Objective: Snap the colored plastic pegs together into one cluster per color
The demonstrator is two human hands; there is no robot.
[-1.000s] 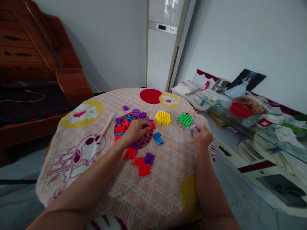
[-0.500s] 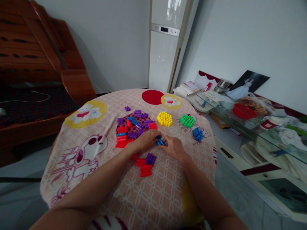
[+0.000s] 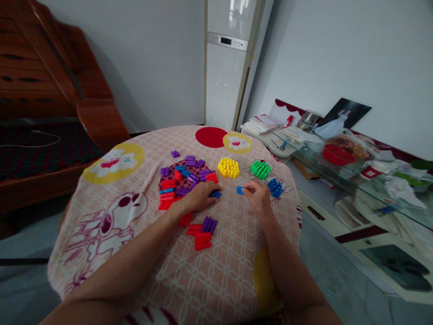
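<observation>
My right hand [image 3: 257,196] pinches a blue plastic toy piece [image 3: 240,190] between thumb and fingers, just above the cloth in front of the green and blue clusters. My left hand [image 3: 202,195] rests low at the right edge of the mixed pile, its fingers curled over another blue plastic piece [image 3: 215,194] that partly shows under them. Left of it lie loose red pieces [image 3: 166,201] and purple pieces [image 3: 204,173]. Neatly grouped together stand yellow pieces [image 3: 228,167], green pieces [image 3: 260,169] and a blue cluster [image 3: 275,188].
A patterned cloth [image 3: 230,266] covers the round table. Nearer me lie a few red pieces [image 3: 203,241] and purple pieces [image 3: 209,224]. At the right runs a glass-topped cabinet [image 3: 324,169] bearing a red bowl [image 3: 338,155] and papers. A wooden bench [image 3: 98,122] stands at left.
My hands have parted: the right moved right with a blue piece, the left drew slightly left with another blue piece at its fingers. The view has shifted a little.
</observation>
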